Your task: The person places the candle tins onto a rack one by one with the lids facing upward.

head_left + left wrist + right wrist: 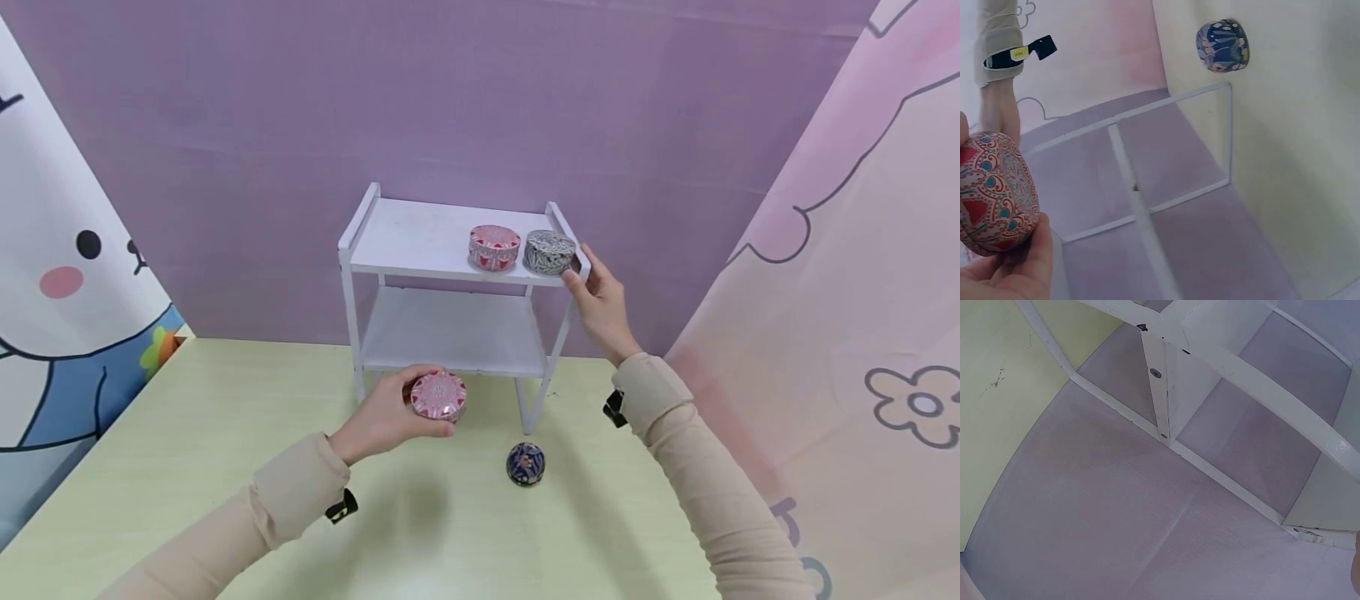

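My left hand (390, 417) holds a round red-and-pink patterned tin (438, 396), thumb on the near side and fingers on the far side. In the left wrist view the same tin (997, 194) shows red, white and teal swirls. My right hand (606, 308) grips the right end of the white two-tier shelf (420, 237) at the top tier, its thumb in front near a black-and-white patterned tin (550, 252). Beside that tin stands another red-and-pink tin (494, 248). In the right wrist view only a sliver of the hand shows at the right edge.
A dark blue patterned tin (526, 464) sits on the pale yellow tabletop (465, 533), in front of the shelf's right leg. Behind the shelf hangs a purple backdrop (465, 100). Printed panels with cartoon drawings stand at both sides.
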A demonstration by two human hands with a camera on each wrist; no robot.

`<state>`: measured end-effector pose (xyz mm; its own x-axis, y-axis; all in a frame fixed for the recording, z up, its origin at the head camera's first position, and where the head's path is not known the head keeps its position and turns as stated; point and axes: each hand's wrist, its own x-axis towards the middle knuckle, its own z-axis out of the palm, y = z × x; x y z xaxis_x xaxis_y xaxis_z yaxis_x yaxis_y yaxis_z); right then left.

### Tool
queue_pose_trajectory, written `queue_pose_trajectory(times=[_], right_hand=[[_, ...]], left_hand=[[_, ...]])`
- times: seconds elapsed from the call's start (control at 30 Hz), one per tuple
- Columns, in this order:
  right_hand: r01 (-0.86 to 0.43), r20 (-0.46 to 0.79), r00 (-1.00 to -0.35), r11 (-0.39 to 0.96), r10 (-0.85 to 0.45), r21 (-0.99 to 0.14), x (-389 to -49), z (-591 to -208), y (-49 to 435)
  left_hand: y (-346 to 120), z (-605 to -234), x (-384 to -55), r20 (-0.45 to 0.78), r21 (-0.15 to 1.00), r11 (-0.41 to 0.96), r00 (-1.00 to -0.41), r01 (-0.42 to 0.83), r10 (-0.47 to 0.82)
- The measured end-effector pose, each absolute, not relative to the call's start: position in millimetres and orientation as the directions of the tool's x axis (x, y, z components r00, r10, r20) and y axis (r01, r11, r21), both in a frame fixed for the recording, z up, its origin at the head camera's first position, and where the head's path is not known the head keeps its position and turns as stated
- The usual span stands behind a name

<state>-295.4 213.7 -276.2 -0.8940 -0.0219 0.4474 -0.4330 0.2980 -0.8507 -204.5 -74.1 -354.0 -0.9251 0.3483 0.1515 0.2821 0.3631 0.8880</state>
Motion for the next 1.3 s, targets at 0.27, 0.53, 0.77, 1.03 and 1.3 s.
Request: queue_pose_trajectory(times=[0.27, 0.53, 0.77, 1.03, 1.3], right_hand=[[-0.433, 0.445, -0.895, 0.290, -0.026, -0.854, -295, -276, 213], [-0.426, 0.443, -0.896, 0.309, -0.016, -0.850, -296, -276, 214], [-0.436, 0.449, -0.893, 0.290, -0.024, -0.852, -295, -277, 214], [-0.437, 0.451, -0.892, 0.289, -0.022, -0.852, -295, -277, 214], [-0.471, 0.480, -0.877, 0.267, -0.035, -0.841, -297, -278, 214]], left_hand=[[-78, -321, -206, 0.142, 0.876, 0.394, -0.930, 0.278, 0.339], [-79, -294, -214, 0.152, 0.868, 0.408, -0.934, 0.283, 0.323], [-81, -266, -225, 0.192, 0.857, 0.415, -0.936, 0.306, 0.295], [-83, -236, -240, 0.204, 0.867, 0.405, -0.948, 0.292, 0.246], [-82, -211, -262, 0.239, 0.820, 0.483, -0.950, 0.307, 0.199]])
